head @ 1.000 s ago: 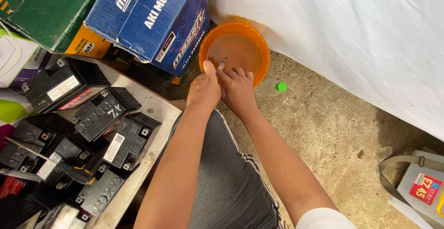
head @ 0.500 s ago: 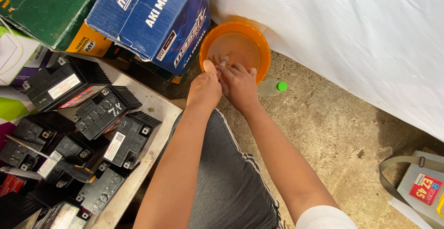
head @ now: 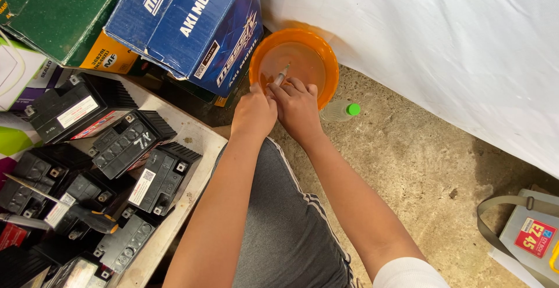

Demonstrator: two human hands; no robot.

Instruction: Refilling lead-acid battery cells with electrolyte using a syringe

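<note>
An orange plastic basin (head: 329,61) with liquid in it stands on the concrete floor against a white sheet. Both my hands are at its near rim. My left hand (head: 253,113) and my right hand (head: 298,109) are pressed together around a small syringe-like tube (head: 282,75), whose tip points up and away over the liquid. The part of the tube inside my fingers is hidden. My knee in grey trousers is right below the hands.
A small clear bottle with a green cap (head: 341,110) lies right of the basin. Several black batteries (head: 129,141) sit on a white board at left, with a screwdriver (head: 87,217). Blue (head: 186,20) and green (head: 58,9) cartons are stacked behind. A grey battery (head: 533,235) is at lower right.
My left thumb has folded down from the basin rim, and the tube has lifted a little, so more of it shows above my fingers.
</note>
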